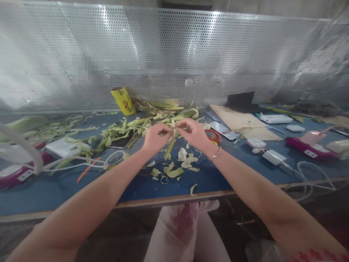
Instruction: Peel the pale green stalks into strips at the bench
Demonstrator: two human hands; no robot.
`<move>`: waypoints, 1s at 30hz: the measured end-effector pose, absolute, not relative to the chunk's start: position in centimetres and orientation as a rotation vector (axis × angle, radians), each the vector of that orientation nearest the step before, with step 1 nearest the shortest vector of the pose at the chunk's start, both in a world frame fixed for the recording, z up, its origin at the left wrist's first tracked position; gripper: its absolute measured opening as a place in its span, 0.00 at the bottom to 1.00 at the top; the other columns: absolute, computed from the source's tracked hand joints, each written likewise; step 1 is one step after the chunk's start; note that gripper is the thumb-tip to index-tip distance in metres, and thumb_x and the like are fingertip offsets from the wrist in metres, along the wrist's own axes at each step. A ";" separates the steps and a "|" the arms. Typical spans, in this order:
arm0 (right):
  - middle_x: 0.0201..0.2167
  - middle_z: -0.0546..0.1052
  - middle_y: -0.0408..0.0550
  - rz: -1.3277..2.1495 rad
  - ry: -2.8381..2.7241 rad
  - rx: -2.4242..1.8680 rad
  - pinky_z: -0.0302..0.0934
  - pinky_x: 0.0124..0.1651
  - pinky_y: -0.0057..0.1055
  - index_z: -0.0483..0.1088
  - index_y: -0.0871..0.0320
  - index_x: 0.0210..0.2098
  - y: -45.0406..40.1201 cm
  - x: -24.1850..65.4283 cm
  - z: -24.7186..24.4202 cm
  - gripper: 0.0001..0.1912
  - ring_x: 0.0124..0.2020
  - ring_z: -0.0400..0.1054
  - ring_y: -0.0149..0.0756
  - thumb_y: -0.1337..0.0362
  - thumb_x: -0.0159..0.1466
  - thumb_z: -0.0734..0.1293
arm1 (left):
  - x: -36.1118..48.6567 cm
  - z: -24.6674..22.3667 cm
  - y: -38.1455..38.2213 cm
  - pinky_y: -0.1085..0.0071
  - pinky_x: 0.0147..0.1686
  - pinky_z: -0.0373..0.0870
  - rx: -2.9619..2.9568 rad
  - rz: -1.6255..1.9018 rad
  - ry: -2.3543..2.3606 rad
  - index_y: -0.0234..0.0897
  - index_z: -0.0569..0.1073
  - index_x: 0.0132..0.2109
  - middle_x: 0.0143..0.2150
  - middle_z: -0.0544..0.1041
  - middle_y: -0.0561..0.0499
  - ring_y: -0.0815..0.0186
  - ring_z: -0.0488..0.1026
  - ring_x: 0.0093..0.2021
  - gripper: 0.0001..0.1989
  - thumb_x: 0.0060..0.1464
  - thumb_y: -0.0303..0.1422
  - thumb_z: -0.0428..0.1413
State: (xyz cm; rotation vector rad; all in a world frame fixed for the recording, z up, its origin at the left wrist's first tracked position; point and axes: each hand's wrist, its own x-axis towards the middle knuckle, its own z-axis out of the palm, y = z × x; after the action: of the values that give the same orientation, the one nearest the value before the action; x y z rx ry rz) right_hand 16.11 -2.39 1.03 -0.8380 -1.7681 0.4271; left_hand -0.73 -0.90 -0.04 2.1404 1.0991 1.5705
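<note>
My left hand (156, 138) and my right hand (195, 137) meet over the middle of the table, fingertips pinched. Between them is a small pale flower-like plant piece (169, 148), its flat green stem hanging down. The fingers partly cover its pale top. Below lie pale leaf scraps (187, 159) and a larger curled green peel (173, 171). Beyond my left hand sits a heap of twisted green plant strips (120, 131). Scissors with red handles (214, 134) lie beside my right wrist, partly hidden by it.
A yellow tube (124, 101) leans at the back near the perforated metal screen (169, 43). To the right are a phone (222, 131), cardboard (231, 114), a white charger (274, 157) and a purple power strip (311, 148). White cables (79, 160) cross the left side.
</note>
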 end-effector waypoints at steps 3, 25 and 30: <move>0.31 0.75 0.47 0.445 -1.817 -0.879 0.64 0.37 0.31 0.68 0.58 0.31 -2.3 16.2 1.1 0.05 0.33 0.69 0.33 0.63 0.57 0.64 | -0.8 -0.2 -0.8 0.69 0.35 0.71 2.144 1.584 1.072 0.36 0.75 0.28 0.31 0.78 0.48 0.66 0.74 0.33 0.05 0.42 0.28 0.55; 0.24 0.68 0.41 0.342 -1.965 -0.947 0.54 0.32 0.25 0.63 0.58 0.30 -2.2 16.4 0.9 0.05 0.26 0.60 0.28 0.63 0.59 0.59 | -0.2 -0.1 -1.3 0.71 0.34 0.71 1.979 1.484 1.026 0.35 0.73 0.31 0.32 0.76 0.49 0.67 0.73 0.33 0.05 0.42 0.27 0.55; 0.24 0.66 0.41 0.288 -1.968 -0.919 0.52 0.30 0.24 0.63 0.58 0.30 -2.3 16.5 1.0 0.05 0.25 0.58 0.27 0.65 0.59 0.58 | 0.2 0.1 -1.4 0.72 0.34 0.69 1.817 1.423 0.985 0.35 0.70 0.32 0.30 0.74 0.51 0.68 0.72 0.32 0.09 0.39 0.31 0.60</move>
State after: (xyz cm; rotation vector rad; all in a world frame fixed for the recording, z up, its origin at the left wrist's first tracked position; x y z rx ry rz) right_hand 16.49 -2.26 1.00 -0.9189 -1.9683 0.2880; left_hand 0.18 -1.35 0.11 1.8171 0.9850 1.4225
